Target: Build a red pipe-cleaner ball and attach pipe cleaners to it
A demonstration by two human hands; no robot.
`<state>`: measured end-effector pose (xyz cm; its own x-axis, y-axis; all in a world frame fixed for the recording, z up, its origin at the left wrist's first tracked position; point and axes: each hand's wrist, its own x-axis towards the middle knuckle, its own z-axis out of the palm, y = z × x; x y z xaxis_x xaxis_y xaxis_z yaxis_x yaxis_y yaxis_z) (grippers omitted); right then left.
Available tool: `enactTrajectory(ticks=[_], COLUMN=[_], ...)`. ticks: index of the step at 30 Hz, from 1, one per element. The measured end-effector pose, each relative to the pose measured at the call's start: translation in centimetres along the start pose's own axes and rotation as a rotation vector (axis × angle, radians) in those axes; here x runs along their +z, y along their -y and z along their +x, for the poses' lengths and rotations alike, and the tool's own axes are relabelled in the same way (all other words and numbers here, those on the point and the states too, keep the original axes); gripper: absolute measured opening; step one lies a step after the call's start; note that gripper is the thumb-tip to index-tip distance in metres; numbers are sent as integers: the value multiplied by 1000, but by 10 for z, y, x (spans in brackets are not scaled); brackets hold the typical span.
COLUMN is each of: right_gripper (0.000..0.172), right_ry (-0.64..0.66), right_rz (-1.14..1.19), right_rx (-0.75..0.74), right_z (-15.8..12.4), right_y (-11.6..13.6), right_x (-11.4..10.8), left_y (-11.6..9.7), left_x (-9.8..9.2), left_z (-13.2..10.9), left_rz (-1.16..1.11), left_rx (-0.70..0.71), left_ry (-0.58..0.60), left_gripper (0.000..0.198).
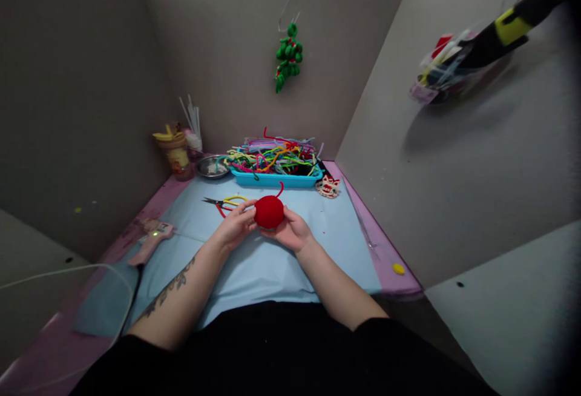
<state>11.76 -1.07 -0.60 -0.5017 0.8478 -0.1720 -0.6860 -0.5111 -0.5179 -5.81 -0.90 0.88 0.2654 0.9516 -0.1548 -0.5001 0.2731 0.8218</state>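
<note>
Between both hands, just above the blue table cover, I hold a round red fuzzy ball [269,212] with a short red stem curling up from its top. My left hand [237,224] grips its left side with the fingers. My right hand [293,229] cups it from the right and below, thumb against its side. Scissors [222,202] with yellow and red handles lie just beyond my left hand, partly hidden by it. Behind the ball stands a blue tray [276,179] heaped with coloured pipe cleaners [272,158].
A pink glue gun [152,241] with a green light and a cord lies at the left. A metal dish [212,167] and a cup [178,157] stand at the back left. A beaded piece [327,186], tweezers [367,234] and a yellow disc [398,269] lie right. A green ornament [289,57] hangs behind.
</note>
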Motion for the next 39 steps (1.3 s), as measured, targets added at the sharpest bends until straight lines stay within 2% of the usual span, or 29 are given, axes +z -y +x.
enactTrajectory(ticks=[3,10,12,16,18,24,29,33,39], right_gripper=[27,29,30,27,26,28,25,16,10], right_ry=[-6,-71,-94,-116,-109,-114,-120,-139,-193], right_rz=[11,107,127,145,150,130,138,166,153], right_rx=[12,-92,-134,-177,-176,-152,-211,-169,-163], right_z=[-2,3,6,9,9,10,12,12,18], right_y=[-2,-12,-14,-16,-18,-26,-25,-22,-22], right_x=[-1,6,6,5,6,9,6,1,-6], left_y=[1,1,0,2,4,10,11,12,17], left_x=[-2,2,3,4,3,3,6,4,1], left_z=[3,9,7,3,4,11,7,7,15], left_rz=[-63,-191,-227,-214,-198,-223,-224,-215,-229], left_rx=[-8,-29,-29,-5,5,73,47,41,26], left_ry=[-3,-81,-85,-23,-27,-130,-66,-76,-131], left_gripper=[37,15,18,46,52,42,39,41,20])
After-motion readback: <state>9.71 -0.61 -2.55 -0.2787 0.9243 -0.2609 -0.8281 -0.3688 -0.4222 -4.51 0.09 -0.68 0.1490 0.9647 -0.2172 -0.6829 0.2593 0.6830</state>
